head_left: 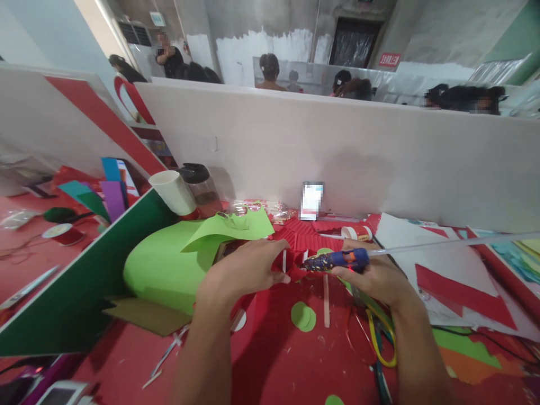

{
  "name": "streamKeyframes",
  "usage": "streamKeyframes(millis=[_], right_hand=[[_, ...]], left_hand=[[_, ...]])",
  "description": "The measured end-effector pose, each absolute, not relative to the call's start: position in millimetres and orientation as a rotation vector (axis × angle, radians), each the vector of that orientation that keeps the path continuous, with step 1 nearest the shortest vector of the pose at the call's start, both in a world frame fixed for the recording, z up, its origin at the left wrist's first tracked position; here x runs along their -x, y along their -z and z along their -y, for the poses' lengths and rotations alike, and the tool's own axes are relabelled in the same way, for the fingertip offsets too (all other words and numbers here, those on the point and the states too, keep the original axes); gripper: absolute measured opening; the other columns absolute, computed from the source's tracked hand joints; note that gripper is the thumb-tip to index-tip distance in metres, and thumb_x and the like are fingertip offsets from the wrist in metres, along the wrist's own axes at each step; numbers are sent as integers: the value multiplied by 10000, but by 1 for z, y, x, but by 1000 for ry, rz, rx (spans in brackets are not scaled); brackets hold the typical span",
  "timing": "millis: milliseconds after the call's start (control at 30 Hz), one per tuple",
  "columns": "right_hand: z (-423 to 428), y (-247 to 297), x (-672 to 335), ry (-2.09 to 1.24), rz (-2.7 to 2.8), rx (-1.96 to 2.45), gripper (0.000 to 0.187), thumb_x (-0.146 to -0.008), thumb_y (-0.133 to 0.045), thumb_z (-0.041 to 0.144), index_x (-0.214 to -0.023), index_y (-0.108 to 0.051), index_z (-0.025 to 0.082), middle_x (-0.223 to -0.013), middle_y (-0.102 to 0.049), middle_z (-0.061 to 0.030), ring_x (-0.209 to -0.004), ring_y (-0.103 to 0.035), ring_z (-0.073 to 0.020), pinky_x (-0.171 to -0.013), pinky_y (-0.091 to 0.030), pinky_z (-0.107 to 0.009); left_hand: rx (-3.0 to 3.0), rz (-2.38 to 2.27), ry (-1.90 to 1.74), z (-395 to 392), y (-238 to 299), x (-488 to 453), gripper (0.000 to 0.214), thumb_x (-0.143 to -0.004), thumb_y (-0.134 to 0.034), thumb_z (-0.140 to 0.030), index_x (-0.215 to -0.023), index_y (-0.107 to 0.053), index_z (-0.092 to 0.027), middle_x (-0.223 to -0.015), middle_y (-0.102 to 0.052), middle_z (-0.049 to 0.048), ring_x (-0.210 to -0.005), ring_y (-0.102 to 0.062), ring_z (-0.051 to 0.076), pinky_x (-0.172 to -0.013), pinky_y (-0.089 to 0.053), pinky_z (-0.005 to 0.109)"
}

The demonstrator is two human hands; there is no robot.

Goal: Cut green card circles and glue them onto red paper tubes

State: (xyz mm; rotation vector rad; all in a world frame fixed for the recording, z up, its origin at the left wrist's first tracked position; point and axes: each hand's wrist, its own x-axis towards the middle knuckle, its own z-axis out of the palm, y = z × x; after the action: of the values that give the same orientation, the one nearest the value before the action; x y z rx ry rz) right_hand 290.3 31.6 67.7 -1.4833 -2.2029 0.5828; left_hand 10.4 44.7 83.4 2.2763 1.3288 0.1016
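My right hand [375, 275] is closed round a blue hot glue gun [337, 260], with a long clear glue stick [439, 246] sticking out of its rear to the right. The gun's nozzle points left at a folded red paper piece [291, 263]. Thumb and fingers of my left hand [257, 264] grip that red paper from the left; a white strip shows on it. Behind both hands lies pleated red paper [310, 236]. Light green paper circles [302, 316] and a pale wooden stick [326, 301] rest on the red tabletop below.
A rolled green sheet [160, 264], a cream cup [171, 191] and a dark-lidded bottle [205, 188] stand left. A lit phone [311, 201] leans on the white partition [261, 146]. Yellow-handled scissors [382, 340] lie by my right wrist. Several people sit beyond the partition.
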Motion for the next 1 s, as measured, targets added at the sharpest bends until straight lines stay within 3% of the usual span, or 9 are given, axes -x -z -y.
streamKeyframes(millis=[333, 567, 767, 1000], right_hand=[[-34, -60, -287, -471, 2190, 1411, 372, -922, -620, 518, -689, -518, 246, -714, -616, 7, -660, -612, -187, -608, -468, -310], [-35, -53, -291, -433, 2125, 1456, 271, -905, -663, 497, -752, -629, 276, -664, -660, -2, -631, -642, -213, -566, -478, -322], [-35, -55, -290, -457, 2127, 1436, 265, -908, -657, 490, -748, -626, 281, -688, -663, -10, -651, -641, -221, -596, -492, -347], [-33, -66, -283, -504, 2207, 1413, 398, -911, -627, 538, -676, -502, 242, -706, -598, 12, -664, -577, -182, -621, -454, -313]], left_hand=[[-2302, -1345, -75, -45, -81, -10, 374, -859, -656, -399, -1201, -600, -259, -1066, -712, 66, -980, -655, 291, -756, -440, 353], [-2296, -1355, -72, -46, -80, -10, 375, -860, -647, -411, -1200, -598, -259, -1078, -710, 70, -990, -656, 294, -757, -443, 351], [-2302, -1340, -82, -46, -78, -9, 354, -861, -648, -408, -1181, -603, -265, -1042, -708, 58, -956, -654, 279, -742, -439, 348], [-2309, -1345, -82, -46, -79, -9, 384, -864, -653, -407, -1214, -598, -257, -1055, -712, 65, -974, -652, 295, -757, -443, 364]])
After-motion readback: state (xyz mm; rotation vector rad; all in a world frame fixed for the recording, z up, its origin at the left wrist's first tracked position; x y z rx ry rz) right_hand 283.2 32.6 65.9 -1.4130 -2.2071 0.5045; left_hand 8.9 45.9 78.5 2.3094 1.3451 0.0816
